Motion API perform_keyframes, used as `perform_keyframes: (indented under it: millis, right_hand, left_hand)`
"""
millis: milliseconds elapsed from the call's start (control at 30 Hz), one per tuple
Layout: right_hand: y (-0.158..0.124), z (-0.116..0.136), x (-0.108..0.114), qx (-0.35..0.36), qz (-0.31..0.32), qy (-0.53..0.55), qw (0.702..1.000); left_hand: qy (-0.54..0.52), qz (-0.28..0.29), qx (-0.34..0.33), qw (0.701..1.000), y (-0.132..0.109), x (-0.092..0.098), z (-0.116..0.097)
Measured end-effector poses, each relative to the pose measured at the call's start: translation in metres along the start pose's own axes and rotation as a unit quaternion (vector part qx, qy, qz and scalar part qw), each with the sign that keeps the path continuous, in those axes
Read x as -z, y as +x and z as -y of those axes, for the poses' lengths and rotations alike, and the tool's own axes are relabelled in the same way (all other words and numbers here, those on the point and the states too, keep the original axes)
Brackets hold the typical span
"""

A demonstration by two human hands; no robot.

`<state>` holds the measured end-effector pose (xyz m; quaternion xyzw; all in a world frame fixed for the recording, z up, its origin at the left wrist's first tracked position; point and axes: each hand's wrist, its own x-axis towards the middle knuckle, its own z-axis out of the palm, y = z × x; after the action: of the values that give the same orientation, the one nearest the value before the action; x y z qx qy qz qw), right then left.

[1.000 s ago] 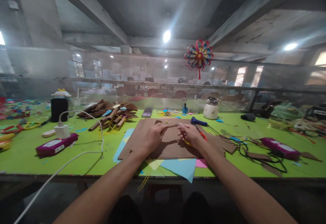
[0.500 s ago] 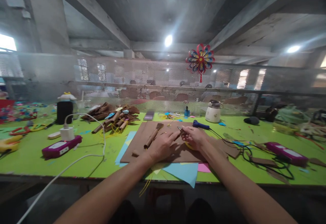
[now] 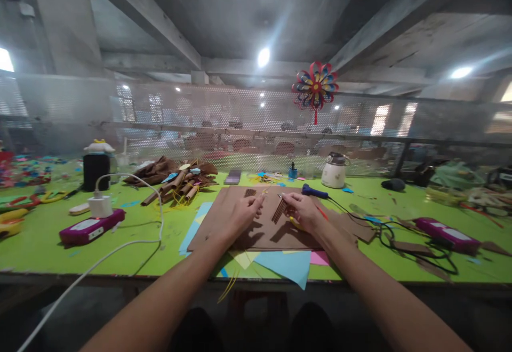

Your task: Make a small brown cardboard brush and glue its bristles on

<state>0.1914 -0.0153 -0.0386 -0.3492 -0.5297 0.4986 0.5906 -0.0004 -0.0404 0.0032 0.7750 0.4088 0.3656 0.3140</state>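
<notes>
Both hands rest over a brown cardboard sheet (image 3: 256,234) on the green table (image 3: 160,234). My right hand (image 3: 304,211) is closed, pinching a small brown paper piece cut into a fringe (image 3: 279,210) by its top. Yellow and orange scissors handles (image 3: 320,212) show beneath that hand. My left hand (image 3: 243,214) lies just left of the fringe with its fingers curled and the fingertips pinched together near the sheet's far edge; what they hold is too small to make out. Blue, yellow and pink paper sheets (image 3: 286,264) stick out from under the cardboard.
A pile of brown paper rolls (image 3: 178,180) lies at the back left. A blue glue gun (image 3: 314,192) with a black cable (image 3: 404,240), a white pot (image 3: 334,170), two pink devices (image 3: 90,229) (image 3: 448,232), a white charger (image 3: 100,205) and a mesh fence (image 3: 240,122) surround the work area.
My hands have drawn slightly apart. The brown roll lying on the sheet half a second ago is gone, and a fringed brown piece now hangs from my right fingers.
</notes>
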Motion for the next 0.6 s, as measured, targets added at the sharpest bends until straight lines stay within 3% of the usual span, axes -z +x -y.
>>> perform_keyframes:
  millis: [133,267,467,600]
  right_hand:
    - [-0.006,0.006,-0.009,0.028,0.020,-0.073,0.997]
    - [-0.007,0.007,-0.010,0.062,0.029,-0.099,0.993]
    - [-0.006,0.000,-0.007,0.047,0.098,-0.109,0.988]
    - [-0.007,0.000,-0.008,0.050,0.109,-0.135,0.984]
  left_hand:
    - [-0.060,0.081,-0.017,0.995,0.005,-0.010,0.000]
    - [-0.069,0.101,-0.032,0.992,0.010,-0.020,0.011]
    - [0.007,0.001,-0.010,1.000,0.011,-0.013,0.013]
    - [0.037,-0.051,-0.011,0.998,0.008,-0.010,0.006]
